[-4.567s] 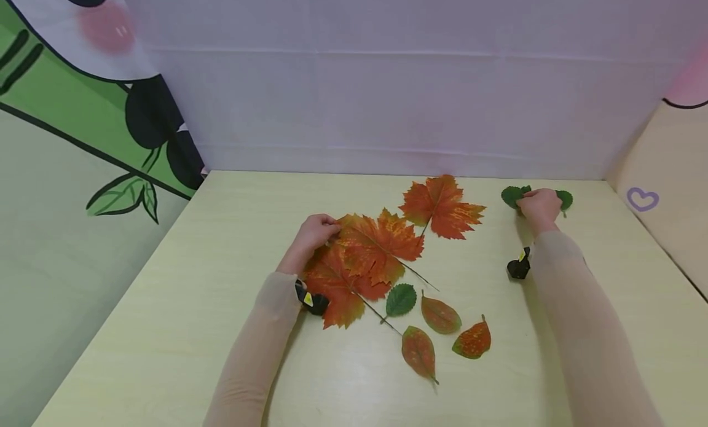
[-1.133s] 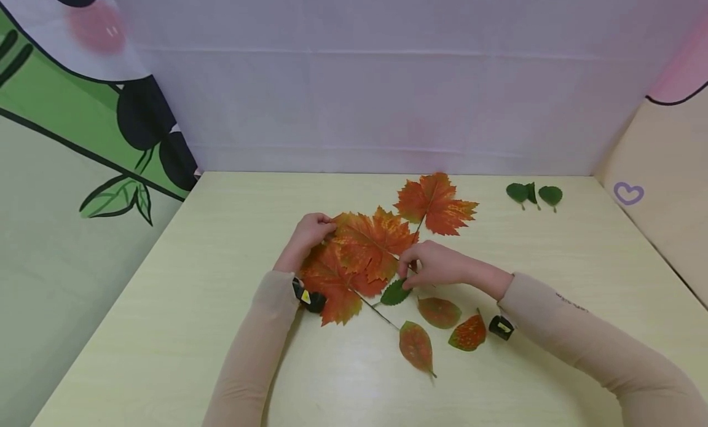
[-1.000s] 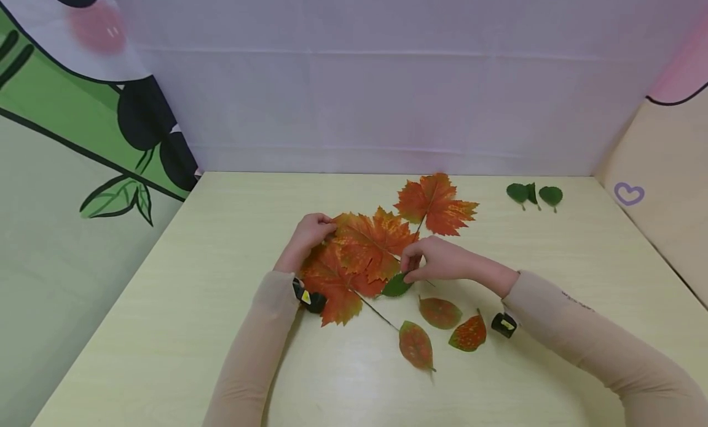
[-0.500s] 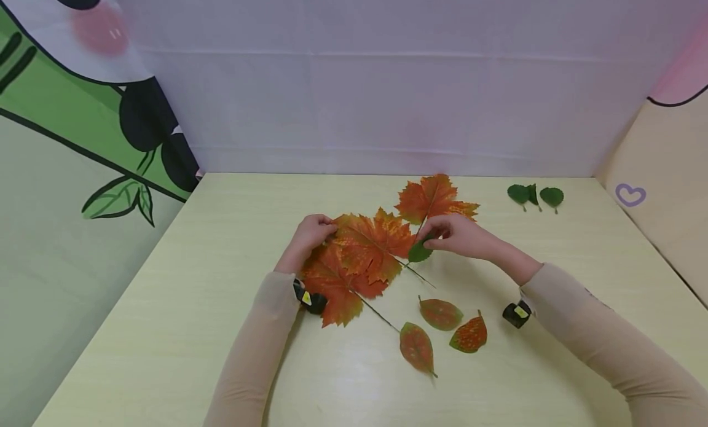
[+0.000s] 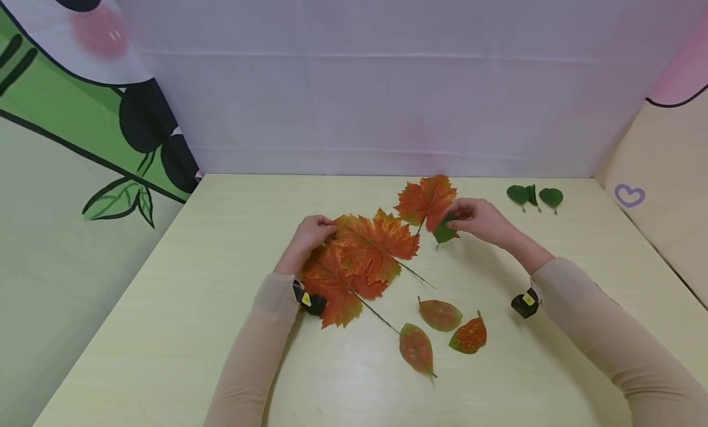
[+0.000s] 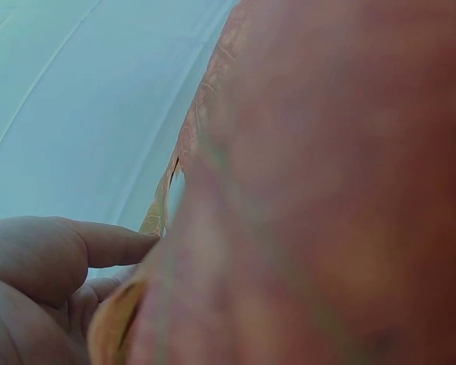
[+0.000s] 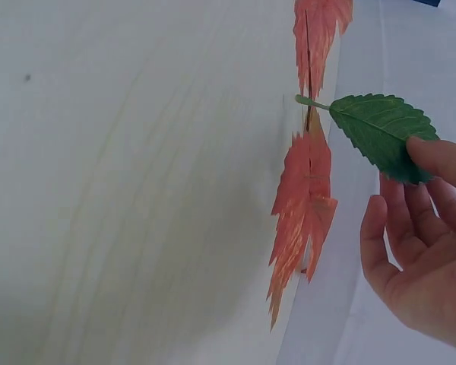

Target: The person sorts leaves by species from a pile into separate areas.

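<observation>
My right hand [image 5: 482, 221] pinches a green leaf [image 7: 380, 129] with a serrated edge between thumb and fingers, its short stalk pointing away from the hand. In the head view this leaf hangs in front of the far orange maple leaf [image 5: 421, 199], covering part of it. On the left, my left hand [image 5: 310, 238] pinches the upper left edge of the middle maple leaf [image 5: 378, 242]. That leaf overlaps a redder maple leaf [image 5: 332, 279] below it, which fills much of the left wrist view as a blur.
Three reddish-green oval leaves [image 5: 440, 314] lie on the pale table [image 5: 182, 279] nearer the front. Small green leaves [image 5: 550, 197] sit in a row at the back right. A pale cloth wall [image 5: 354, 107] rises behind the table's far edge.
My right hand has left the green leaves at the back right, picked up the green leaf beside the maple stems, and carried it up and right. The left hand stays in place.
</observation>
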{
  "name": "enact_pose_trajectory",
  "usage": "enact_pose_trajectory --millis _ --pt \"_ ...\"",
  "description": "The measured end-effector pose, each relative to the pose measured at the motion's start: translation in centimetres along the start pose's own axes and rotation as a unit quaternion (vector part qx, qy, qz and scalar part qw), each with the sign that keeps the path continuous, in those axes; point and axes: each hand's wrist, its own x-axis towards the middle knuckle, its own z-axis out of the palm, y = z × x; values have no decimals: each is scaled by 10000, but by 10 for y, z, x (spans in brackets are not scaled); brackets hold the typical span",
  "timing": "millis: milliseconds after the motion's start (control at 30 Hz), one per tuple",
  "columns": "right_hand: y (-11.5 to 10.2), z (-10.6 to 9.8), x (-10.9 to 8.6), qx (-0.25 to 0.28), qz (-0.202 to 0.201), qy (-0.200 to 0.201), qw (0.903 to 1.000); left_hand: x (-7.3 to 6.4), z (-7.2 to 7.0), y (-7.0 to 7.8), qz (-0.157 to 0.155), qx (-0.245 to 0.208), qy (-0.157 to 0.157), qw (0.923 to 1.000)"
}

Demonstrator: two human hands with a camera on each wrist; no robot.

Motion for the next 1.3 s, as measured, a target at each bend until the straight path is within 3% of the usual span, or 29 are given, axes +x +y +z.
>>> enact_pose_trajectory --millis 567,767,1000,1300 --pt "42 -28 10 -101 835 504 9952 1 0 -2 70 20 21 10000" --pt "61 -42 14 135 1158 670 9909 0 1 -1 79 -57 12 10000" --pt "79 -56 23 392 1290 1133 9844 0 1 0 125 -87 19 9999" --pt "90 -65 31 48 1619 1331 9778 1 1 -2 99 -23 6 9999"
